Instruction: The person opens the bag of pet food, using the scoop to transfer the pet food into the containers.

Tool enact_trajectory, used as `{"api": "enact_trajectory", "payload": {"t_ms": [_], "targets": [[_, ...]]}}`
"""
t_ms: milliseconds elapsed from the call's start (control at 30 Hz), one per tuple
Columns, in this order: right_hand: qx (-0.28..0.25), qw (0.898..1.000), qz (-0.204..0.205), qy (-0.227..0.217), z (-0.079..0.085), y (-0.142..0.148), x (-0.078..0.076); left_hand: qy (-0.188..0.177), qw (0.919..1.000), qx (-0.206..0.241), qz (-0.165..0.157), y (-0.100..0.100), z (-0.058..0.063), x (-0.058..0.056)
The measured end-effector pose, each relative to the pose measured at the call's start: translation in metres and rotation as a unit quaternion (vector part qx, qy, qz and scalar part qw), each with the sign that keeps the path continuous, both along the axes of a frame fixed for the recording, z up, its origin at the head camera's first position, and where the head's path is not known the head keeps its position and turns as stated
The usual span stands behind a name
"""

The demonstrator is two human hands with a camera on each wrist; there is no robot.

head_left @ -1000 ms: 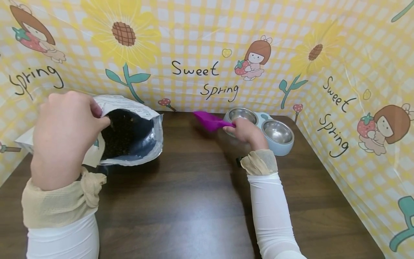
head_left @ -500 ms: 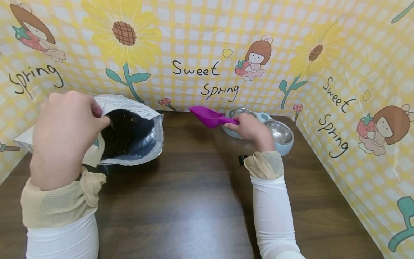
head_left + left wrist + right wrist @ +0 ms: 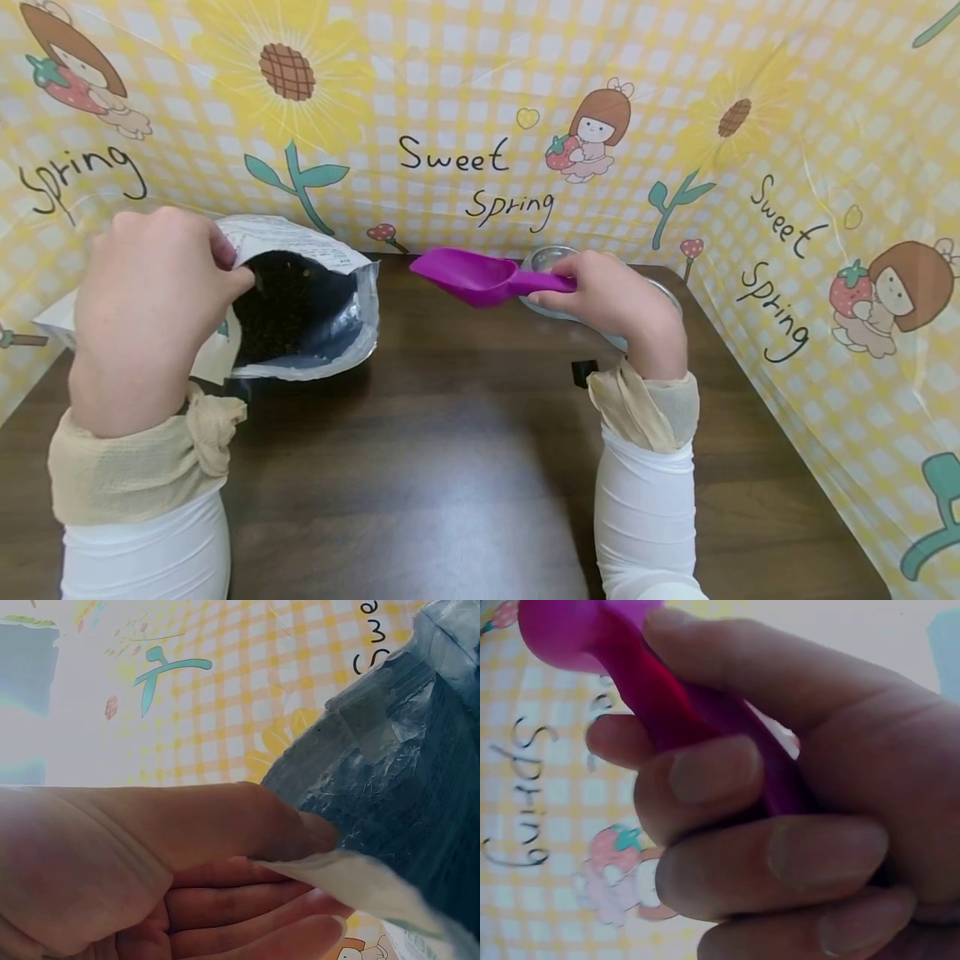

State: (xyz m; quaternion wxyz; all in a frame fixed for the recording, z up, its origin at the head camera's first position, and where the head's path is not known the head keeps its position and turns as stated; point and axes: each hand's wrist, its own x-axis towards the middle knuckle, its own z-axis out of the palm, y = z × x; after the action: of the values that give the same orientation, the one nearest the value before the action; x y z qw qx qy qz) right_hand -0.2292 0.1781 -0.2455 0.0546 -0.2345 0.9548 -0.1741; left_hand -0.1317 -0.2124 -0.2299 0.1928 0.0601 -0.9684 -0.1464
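My left hand (image 3: 153,325) pinches the rim of an open foil-lined bag (image 3: 356,333) between thumb and fingers; dark granules (image 3: 273,312) lie inside it. In the left wrist view the thumb presses the bag's pale edge (image 3: 360,881) against the fingers. A purple scoop (image 3: 480,279) is held by its handle in my right hand (image 3: 626,304), with its blade pointing left toward the bag. The scoop's bowl looks empty in the head view. Curled fingers wrap the handle (image 3: 697,720) in the right wrist view.
Behind my right hand stands a pale blue double feeder with metal bowls (image 3: 551,258), mostly hidden. Patterned yellow checked cloth (image 3: 465,100) encloses the back and sides of the brown wooden table (image 3: 420,467).
My right hand has risen and come nearer, drifting right, and the scoop has levelled and turned its bowl into view. More of the feeder is covered. The left hand keeps its hold.
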Motion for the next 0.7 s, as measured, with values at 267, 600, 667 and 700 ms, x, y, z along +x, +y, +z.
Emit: {"api": "enact_trajectory", "payload": {"t_ms": [267, 600, 667, 700], "targets": [[-0.001, 0.998, 0.062, -0.002, 0.011, -0.011, 0.026, 0.009, 1.0, -0.001, 0.0, 0.0, -0.001, 0.0], [0.014, 0.991, 0.132, -0.001, 0.012, -0.04, 0.043, 0.021, 0.9997, -0.008, 0.002, 0.001, -0.001, -0.001], [0.018, 0.99, 0.138, 0.0, 0.01, -0.047, 0.044, 0.023, 0.9997, -0.007, 0.001, 0.001, -0.001, 0.0], [0.019, 0.99, 0.137, 0.0, 0.01, -0.051, 0.045, 0.024, 0.9997, -0.006, 0.0, 0.001, -0.001, 0.0]]}}
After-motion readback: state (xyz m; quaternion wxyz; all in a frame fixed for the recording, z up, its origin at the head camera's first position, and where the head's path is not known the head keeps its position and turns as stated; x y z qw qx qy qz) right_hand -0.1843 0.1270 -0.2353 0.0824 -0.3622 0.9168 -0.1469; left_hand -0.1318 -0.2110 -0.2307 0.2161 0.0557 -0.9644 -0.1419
